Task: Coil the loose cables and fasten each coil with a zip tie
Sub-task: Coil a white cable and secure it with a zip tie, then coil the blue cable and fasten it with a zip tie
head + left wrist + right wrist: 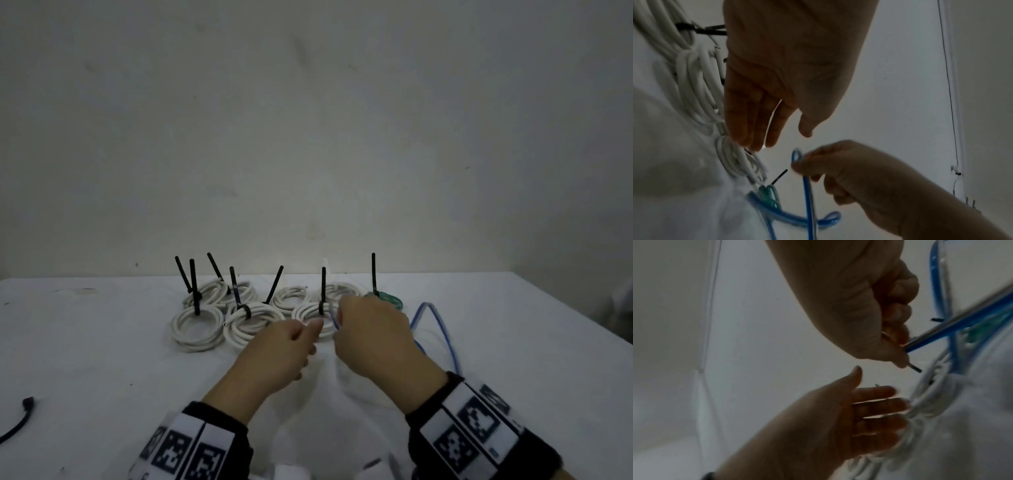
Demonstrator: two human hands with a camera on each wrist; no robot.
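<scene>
Now my right hand (373, 337) pinches a small loop of the blue cable (440, 329), whose slack trails right toward the table's (102, 342) right edge. My left hand (277, 356) hovers just beside it, fingers spread and empty, so the right is nearer.

Head view: above, facing forward-down over tabletop (102, 342) toward wall. Wrist views: close, low, upward-looking; all share both hands, blue cable (807, 194).

No readable text; wrist bands (472, 428) carry only black-white coded marker squares.
</scene>
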